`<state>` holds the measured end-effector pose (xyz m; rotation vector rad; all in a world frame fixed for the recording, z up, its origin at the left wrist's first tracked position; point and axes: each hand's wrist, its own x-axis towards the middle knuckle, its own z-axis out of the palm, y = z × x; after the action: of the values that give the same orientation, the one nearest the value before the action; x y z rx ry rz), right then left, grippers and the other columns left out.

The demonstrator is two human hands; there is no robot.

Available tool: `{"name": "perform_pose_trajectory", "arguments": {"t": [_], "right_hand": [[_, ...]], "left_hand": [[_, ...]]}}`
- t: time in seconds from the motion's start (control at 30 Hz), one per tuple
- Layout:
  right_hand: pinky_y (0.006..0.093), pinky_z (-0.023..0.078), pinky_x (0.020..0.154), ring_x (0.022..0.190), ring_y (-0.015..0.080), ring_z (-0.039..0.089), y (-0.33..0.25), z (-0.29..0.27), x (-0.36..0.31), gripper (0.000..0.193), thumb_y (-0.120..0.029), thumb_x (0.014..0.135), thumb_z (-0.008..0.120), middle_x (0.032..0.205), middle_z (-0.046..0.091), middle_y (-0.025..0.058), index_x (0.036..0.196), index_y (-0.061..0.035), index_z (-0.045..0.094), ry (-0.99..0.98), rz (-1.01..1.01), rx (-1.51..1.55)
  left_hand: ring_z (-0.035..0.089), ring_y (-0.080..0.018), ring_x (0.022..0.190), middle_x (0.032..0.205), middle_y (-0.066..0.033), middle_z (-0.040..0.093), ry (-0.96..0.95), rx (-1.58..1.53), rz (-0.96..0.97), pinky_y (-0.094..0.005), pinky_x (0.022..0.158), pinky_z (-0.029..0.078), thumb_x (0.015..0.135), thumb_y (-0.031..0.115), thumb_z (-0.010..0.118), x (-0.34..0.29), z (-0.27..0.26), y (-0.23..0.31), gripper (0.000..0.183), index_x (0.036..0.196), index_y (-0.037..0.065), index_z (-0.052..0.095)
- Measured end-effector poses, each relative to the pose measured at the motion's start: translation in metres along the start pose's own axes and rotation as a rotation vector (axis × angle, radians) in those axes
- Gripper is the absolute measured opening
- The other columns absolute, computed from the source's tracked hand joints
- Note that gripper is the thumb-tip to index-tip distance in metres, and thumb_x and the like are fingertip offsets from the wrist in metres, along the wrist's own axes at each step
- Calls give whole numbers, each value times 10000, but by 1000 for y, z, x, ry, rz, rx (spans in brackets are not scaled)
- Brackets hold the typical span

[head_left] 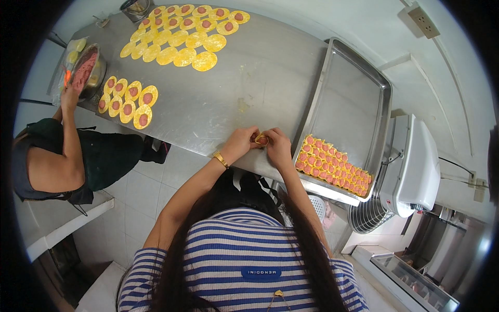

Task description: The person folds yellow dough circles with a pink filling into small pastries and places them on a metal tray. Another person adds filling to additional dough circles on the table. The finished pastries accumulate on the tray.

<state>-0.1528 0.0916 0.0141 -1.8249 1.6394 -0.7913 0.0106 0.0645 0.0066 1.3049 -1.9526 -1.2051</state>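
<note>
Between my two hands, close to the table's near edge, is a dumpling, a yellow wrapper gathered around pink meat filling. My left hand has its fingers closed on the dumpling's left side. Opposite it, the fingers of my right hand pinch the other side. Finished open-topped dumplings stand packed in rows at the near end of a metal tray, right of my hands. Round yellow wrappers topped with meat balls lie at the left of the steel table.
More wrappers lie at the far left, some bare and some with meat. A co-worker's hand is at a bowl of pink meat with an orange-handled tool. A white mixer-like machine with a wire guard stands beyond the tray.
</note>
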Motion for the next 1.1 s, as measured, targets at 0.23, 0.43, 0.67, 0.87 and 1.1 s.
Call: {"name": "perform_pose_trajectory", "arguments": {"t": [0.23, 0.43, 0.67, 0.87, 1.1], "right_hand": [[407, 497, 726, 834, 351, 617, -1, -7, -2, 269, 56, 695, 581, 907, 624, 138, 938, -29, 659, -4, -26, -43], [396, 501, 725, 832, 346, 621, -5, -4, 6, 326, 86, 669, 561, 905, 624, 139, 952, -41, 659, -39, -59, 34], [407, 496, 743, 860, 349, 619, -3, -5, 0, 323, 88, 683, 547, 936, 625, 139, 966, -29, 651, -40, -35, -45], [399, 498, 754, 867, 341, 620, -5, -5, 5, 346, 79, 673, 567, 939, 630, 135, 990, -34, 647, -18, -102, 12], [388, 502, 762, 874, 333, 620, -9, -3, 3, 393, 75, 658, 586, 971, 621, 134, 1031, -35, 635, -59, -50, -38]], "left_hand": [[664, -294, 763, 805, -157, 667, -73, -44, -25, -345, 700, 521, 725, 114, 750, -3, -12, 2, 258, 895, 1, 592], [655, -289, 727, 800, -144, 664, -40, 112, -25, -352, 679, 516, 716, 118, 755, 1, -7, 4, 265, 910, 10, 612], [632, -320, 695, 744, -144, 644, 62, 3, 61, -394, 631, 494, 719, 155, 753, -5, -4, 0, 255, 871, 26, 594], [649, -298, 721, 761, -145, 651, 63, 58, -20, -369, 650, 508, 725, 122, 745, -7, 1, 2, 255, 889, 19, 580], [662, -302, 736, 782, -162, 656, 101, 34, -5, -369, 662, 519, 738, 88, 730, -9, 0, 10, 231, 892, 9, 577]]}}
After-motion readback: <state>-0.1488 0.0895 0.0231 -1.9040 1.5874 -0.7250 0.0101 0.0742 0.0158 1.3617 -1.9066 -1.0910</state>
